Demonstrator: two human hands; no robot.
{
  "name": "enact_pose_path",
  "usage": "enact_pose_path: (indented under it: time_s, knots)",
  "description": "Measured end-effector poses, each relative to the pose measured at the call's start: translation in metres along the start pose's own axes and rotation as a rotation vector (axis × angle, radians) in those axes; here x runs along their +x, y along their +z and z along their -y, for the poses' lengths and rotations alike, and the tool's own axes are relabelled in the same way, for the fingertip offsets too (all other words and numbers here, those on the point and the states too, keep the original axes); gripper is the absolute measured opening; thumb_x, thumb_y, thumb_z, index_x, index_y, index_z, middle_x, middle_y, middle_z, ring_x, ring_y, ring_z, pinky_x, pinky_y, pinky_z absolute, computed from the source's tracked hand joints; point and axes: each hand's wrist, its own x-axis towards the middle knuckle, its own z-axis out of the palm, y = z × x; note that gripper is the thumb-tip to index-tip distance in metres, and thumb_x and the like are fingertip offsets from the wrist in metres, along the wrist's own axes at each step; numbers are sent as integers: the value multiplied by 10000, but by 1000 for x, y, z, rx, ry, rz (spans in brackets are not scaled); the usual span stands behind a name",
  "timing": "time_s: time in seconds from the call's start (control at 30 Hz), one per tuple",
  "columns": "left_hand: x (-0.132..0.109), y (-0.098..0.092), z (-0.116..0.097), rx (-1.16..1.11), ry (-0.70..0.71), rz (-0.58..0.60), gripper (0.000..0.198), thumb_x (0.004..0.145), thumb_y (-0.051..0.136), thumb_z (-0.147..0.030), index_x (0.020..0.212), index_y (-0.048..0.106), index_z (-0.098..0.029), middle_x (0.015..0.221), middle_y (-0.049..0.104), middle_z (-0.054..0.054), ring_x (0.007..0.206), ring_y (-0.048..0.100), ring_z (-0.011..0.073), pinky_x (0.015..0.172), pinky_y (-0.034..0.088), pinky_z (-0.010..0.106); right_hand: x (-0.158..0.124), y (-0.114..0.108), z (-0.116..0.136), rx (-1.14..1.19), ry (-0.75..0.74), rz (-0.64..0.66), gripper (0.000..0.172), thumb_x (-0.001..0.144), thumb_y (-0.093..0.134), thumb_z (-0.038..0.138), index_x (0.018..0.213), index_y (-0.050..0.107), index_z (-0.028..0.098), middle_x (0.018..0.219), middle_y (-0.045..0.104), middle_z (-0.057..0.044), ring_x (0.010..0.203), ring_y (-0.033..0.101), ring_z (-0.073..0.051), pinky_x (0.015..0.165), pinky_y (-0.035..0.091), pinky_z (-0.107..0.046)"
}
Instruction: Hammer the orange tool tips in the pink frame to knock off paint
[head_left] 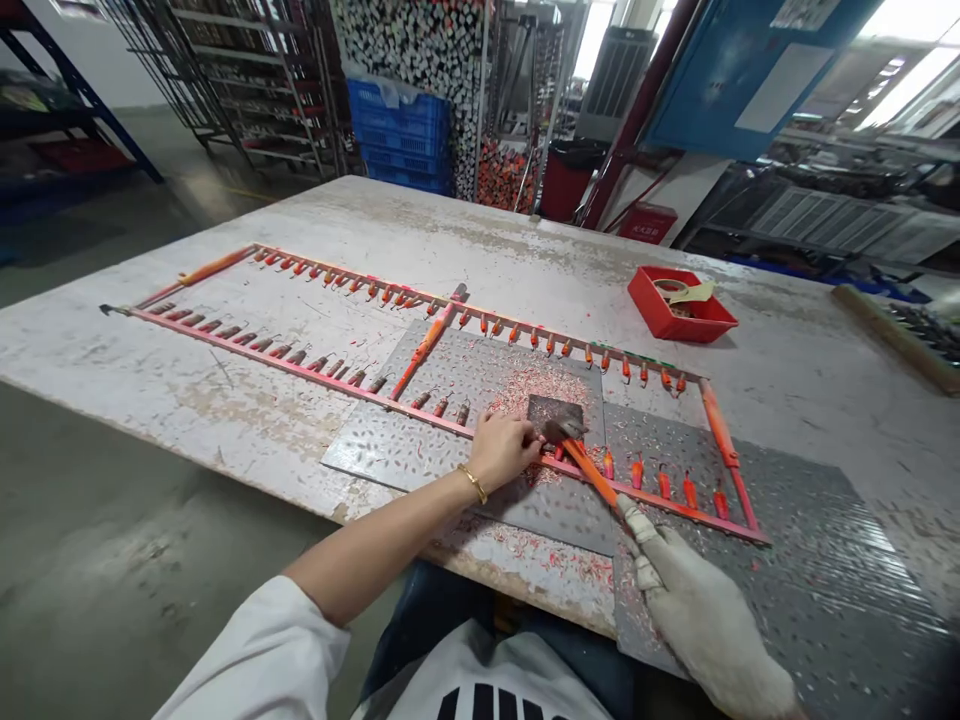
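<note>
A long red-painted rack frame [315,372] with rows of small hooks lies flat on the worn white table [525,240]. My bare left hand [504,450], a gold bracelet on its wrist, rests curled on the frame's near bar, fingers pinching at a hook beside a small dark metal block [553,412]. My right hand [694,610] wears a white cloth glove and grips an orange-handled tool [592,473] whose tip meets the bar next to my left fingers. Red paint chips lie scattered around that spot.
Grey perforated metal sheets [810,560] lie under the frame's right half. A red tray [679,305] with tape stands at the back right. Another rack [900,335] lies at the right edge. Blue crates [401,130] and shelving stand behind the table.
</note>
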Motion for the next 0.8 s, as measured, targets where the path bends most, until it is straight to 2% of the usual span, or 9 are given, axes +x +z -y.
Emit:
enact_pose_path:
  time_s: [0.13, 0.27, 0.47, 0.57, 0.73, 0.8]
  knots:
    - [2, -1, -6, 7, -34, 3, 222, 932, 634, -344, 786, 741, -216, 902, 760, 47, 942, 650, 237, 903, 394, 398, -2, -10, -3, -7, 30, -62, 584, 960, 419, 208, 1513, 517, 368, 1077, 758, -3, 716, 724, -163, 591, 538, -258]
    - [6, -2, -8, -3, -56, 27, 242, 919, 643, -354, 752, 752, -218, 849, 764, 56, 908, 666, 247, 897, 416, 402, -4, -27, -1, -36, 125, -189, 551, 962, 446, 260, 1505, 541, 282, 1098, 754, -57, 705, 715, -185, 589, 536, -289]
    - [9, -3, -9, 3, -67, 34, 216, 892, 655, -324, 729, 749, -219, 785, 762, 53, 849, 684, 238, 885, 430, 398, 2, -8, 7, -17, 6, 84, 609, 956, 389, 142, 1519, 516, 334, 1069, 751, -23, 767, 730, -187, 642, 549, -292]
    - [8, -2, -9, -3, -65, 23, 237, 907, 643, -337, 729, 744, -217, 792, 762, 53, 851, 685, 241, 886, 428, 400, 0, -11, 4, -30, 28, 76, 616, 959, 421, 175, 1546, 478, 353, 1139, 741, -28, 821, 739, -208, 675, 563, -315]
    - [7, -1, -10, -15, -64, 6, 296, 938, 618, -374, 724, 742, -211, 775, 750, 64, 857, 684, 245, 915, 419, 408, -3, -26, -1, -14, 164, -91, 628, 980, 427, 245, 1605, 388, 304, 1209, 721, -76, 861, 743, -224, 708, 573, -331]
    - [7, 0, -10, -10, -67, 2, 282, 929, 626, -363, 721, 740, -211, 780, 755, 62, 852, 684, 244, 910, 421, 408, 0, -22, 1, -17, 153, -44, 621, 980, 410, 231, 1597, 405, 297, 1171, 728, -72, 823, 740, -224, 689, 571, -337]
